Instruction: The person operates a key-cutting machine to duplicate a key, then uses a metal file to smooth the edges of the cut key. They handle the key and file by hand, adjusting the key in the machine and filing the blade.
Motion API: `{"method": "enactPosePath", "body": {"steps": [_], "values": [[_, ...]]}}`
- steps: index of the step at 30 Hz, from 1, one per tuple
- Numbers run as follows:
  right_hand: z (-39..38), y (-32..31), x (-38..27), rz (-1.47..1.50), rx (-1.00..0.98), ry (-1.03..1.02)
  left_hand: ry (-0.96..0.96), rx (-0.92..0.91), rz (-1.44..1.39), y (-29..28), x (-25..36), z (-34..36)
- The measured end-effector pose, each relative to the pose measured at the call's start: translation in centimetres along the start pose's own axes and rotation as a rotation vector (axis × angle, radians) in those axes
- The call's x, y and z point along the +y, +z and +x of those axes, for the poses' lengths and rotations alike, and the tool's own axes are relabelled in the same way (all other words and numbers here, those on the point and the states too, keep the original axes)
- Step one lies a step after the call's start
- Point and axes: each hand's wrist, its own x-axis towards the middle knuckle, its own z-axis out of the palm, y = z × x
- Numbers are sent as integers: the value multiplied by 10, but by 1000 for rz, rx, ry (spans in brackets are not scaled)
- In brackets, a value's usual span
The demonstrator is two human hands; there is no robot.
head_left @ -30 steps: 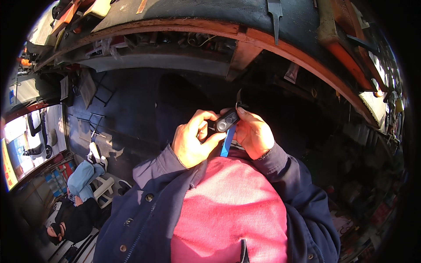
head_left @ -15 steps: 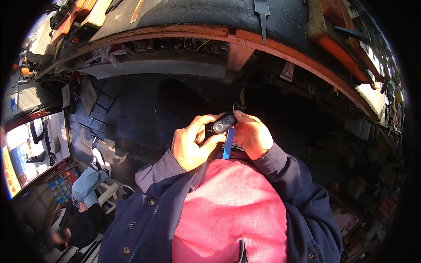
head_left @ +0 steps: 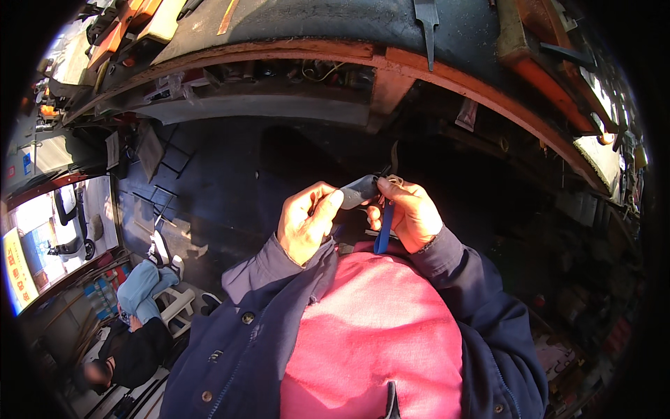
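Between my two hands, in front of my chest, is a small dark key fob (head_left: 358, 193), its plain greyish side facing up. My left hand (head_left: 303, 225) pinches the fob's left end between thumb and fingers. At the other end, the thumb and curled fingers of my right hand (head_left: 417, 218) grip the fob where a light loop (head_left: 395, 180) is attached. A blue strap (head_left: 383, 229) hangs down from the right hand toward my pink shirt. The right hand's fingers partly hide the end of the fob.
Ahead curves a workbench with a red-orange edge (head_left: 279, 50), and a metal file (head_left: 428, 35) pokes over it. Orange-painted metal pieces (head_left: 541, 77) lie at its right. To the left are folding stools (head_left: 164, 202) and, lower, a seated person (head_left: 139, 328) beside a doorway.
The fob has been turned over: its round buttons faced up before, and its plain side does now. The left thumb has moved onto its end, and the blue strap has swung right.
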Motion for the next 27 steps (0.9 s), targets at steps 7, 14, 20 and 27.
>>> {"method": "enactPosePath", "body": {"steps": [7,14,20,27], "values": [[1,1,-1,14,29,26,-43,10,-110,-1,-3,1],[-1,1,-3,81,41,22,122,34,126,2,-3,3],[2,-8,-4,-7,-48,-11,459,87,531,3,1,7],[-5,2,0,-329,12,-234,184,19,191,-1,-1,5]]}}
